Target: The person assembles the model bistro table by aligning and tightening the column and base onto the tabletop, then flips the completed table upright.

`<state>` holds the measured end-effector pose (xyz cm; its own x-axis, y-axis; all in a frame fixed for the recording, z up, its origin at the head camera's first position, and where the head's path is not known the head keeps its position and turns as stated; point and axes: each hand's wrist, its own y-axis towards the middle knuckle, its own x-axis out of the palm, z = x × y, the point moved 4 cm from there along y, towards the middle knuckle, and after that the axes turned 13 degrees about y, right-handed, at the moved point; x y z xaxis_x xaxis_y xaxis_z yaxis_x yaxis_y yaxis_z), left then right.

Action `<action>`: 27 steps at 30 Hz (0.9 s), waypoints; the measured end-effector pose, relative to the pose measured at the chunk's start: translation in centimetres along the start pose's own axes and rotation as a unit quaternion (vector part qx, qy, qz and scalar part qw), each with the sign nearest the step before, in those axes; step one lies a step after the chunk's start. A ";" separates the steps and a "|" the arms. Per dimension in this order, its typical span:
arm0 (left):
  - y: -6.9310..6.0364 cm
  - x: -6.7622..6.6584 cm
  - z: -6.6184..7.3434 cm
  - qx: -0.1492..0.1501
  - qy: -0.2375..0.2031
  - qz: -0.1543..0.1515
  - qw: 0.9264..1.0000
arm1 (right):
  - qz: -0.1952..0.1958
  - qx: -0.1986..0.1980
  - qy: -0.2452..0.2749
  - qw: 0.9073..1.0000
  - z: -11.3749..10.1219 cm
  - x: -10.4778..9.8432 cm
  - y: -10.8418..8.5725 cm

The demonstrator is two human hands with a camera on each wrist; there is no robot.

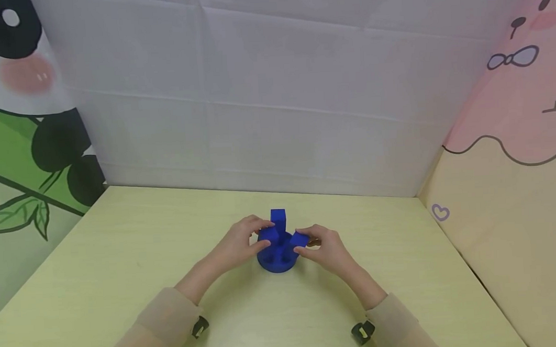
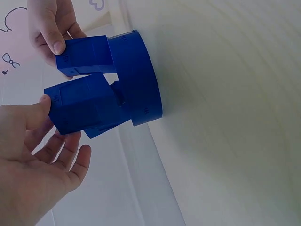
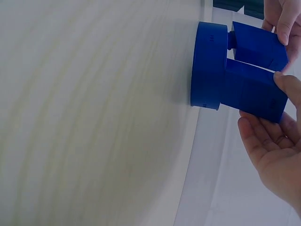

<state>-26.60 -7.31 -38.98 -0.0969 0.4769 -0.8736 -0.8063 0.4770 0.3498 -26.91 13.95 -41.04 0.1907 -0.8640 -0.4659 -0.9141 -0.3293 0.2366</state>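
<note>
A round blue base (image 1: 277,268) with hollows in its top stands on the table. My left hand (image 1: 237,246) pinches a blue rectangular block (image 1: 269,235) by its upper end, over the base's left side. In the right wrist view, a narrow neck shows between that left block (image 3: 258,44) and the base (image 3: 209,66). Opposite, my right hand (image 1: 329,249) grips a second blue block (image 1: 300,239) between thumb and fingers; its lower end meets the base's right side. Untouched by either hand, a third blue block (image 1: 278,220) stands upright at the back of the base.
The pale yellow table (image 1: 122,265) extends around the base. A white sheet (image 1: 274,100) hangs behind its far edge. Cartoon-printed panels flank it, a green one (image 1: 2,135) at left and a pink and cream one (image 1: 510,193) at right.
</note>
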 end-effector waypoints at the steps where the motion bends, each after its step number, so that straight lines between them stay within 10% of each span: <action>1: 0.0 0.0 0.0 0.006 -0.002 -0.005 1.000 | 0.000 -0.002 0.001 1.000 0.0 0.0 0.0; 10: 0.0 0.2 -0.2 -0.003 -0.020 -0.030 0.999 | 0.001 0.004 0.002 1.000 0.0 -0.1 0.1; 27: 0.9 1.7 1.1 -0.158 0.000 0.010 0.987 | -0.001 0.002 0.015 1.000 0.4 0.0 0.1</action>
<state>-26.83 -5.27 -39.73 -0.1148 0.4843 -0.8674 -0.9461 0.2128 0.2440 -27.14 14.01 -41.33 0.2037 -0.8746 -0.4401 -0.9148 -0.3301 0.2326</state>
